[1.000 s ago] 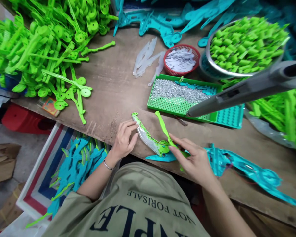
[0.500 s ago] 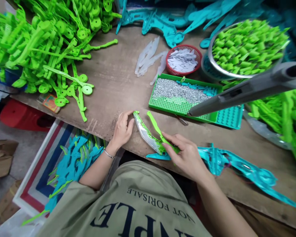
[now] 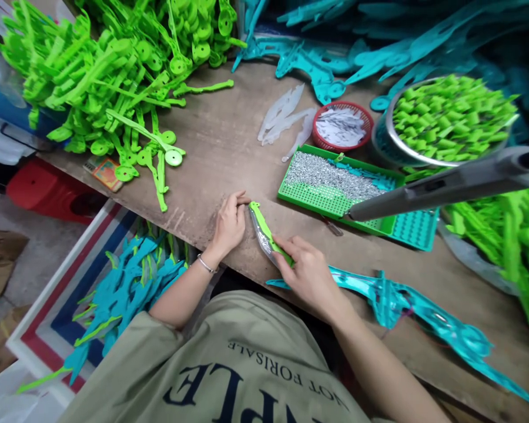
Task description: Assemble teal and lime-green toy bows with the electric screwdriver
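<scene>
A slim curved plastic part lies between my hands near the table's front edge. Its lime-green strip [image 3: 265, 228] sits along a translucent curved piece [image 3: 260, 236]. My right hand [image 3: 308, 271] pinches the near end of the strip between thumb and fingers, hiding that end. Around the far tip, the bent fingers of my left hand [image 3: 231, 223] hold the part from the left side. Just beyond my right hand, a long turquoise plastic bow-shaped frame [image 3: 390, 299] lies along the table edge, its left end partly under that hand.
A green tray [image 3: 335, 202] carries small silvery pieces, with a grey tool [image 3: 423, 191] slanting over it. Behind stand a red basket [image 3: 318, 138] of white slips and a metal bowl [image 3: 390, 126] of green pieces. Green parts [image 3: 92, 76] pile up left; turquoise parts [image 3: 132, 288] hang below the table.
The lime-green strip, held apart at an angle before, now lies against the translucent piece. My right hand has moved left with it. The whole view has shifted slightly.
</scene>
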`<state>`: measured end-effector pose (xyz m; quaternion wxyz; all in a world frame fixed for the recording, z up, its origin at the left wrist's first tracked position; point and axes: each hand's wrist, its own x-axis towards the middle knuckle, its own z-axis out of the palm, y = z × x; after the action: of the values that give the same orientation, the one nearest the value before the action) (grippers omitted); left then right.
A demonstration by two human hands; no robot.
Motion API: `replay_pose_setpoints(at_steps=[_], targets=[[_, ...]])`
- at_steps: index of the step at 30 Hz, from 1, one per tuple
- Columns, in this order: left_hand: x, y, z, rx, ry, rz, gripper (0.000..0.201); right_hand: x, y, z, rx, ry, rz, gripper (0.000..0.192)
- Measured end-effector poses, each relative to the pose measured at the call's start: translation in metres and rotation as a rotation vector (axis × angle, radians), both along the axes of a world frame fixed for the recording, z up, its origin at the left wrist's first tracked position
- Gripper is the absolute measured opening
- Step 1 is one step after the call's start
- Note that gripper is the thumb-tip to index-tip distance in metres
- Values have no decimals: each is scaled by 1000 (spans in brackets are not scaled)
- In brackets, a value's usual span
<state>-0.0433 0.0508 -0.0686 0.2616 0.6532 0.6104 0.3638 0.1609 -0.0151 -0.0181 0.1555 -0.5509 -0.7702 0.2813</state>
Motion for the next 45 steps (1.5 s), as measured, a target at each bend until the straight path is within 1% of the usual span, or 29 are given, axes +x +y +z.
replay_pose_setpoints(at_steps=[9,14,21,25,28,31,34,36,40,45], targets=[[1,8,5,-75,-14,11,29,0,4,1,11,-57,20,38],[2,9,7,-92,36,6,32,3,4,1,-2,-79,27,37],[2,11,7,-65,73,-32,16,1,9,1,-58,-73,31,37],[3,12,5,-51,64,-27,14,1,17,1,-83,-60,41,36],[3,12,5,-57,51,-19,15,-1,27,1,-141,4,7,34],[3,12,7,-57,62,-19,17,-6,41,0,-264,111,-53,36],[3,12,8,-71,58,-23,17,-12,54,-3,-398,185,-61,42],[3,12,8,-78,52,-25,16,-16,60,-5,-448,198,-54,40],[3,12,5,-72,43,-15,16,-20,63,-7,-454,166,-58,40],[3,11,3,-58,20,2,17,-25,58,-2,-433,94,-71,40]])
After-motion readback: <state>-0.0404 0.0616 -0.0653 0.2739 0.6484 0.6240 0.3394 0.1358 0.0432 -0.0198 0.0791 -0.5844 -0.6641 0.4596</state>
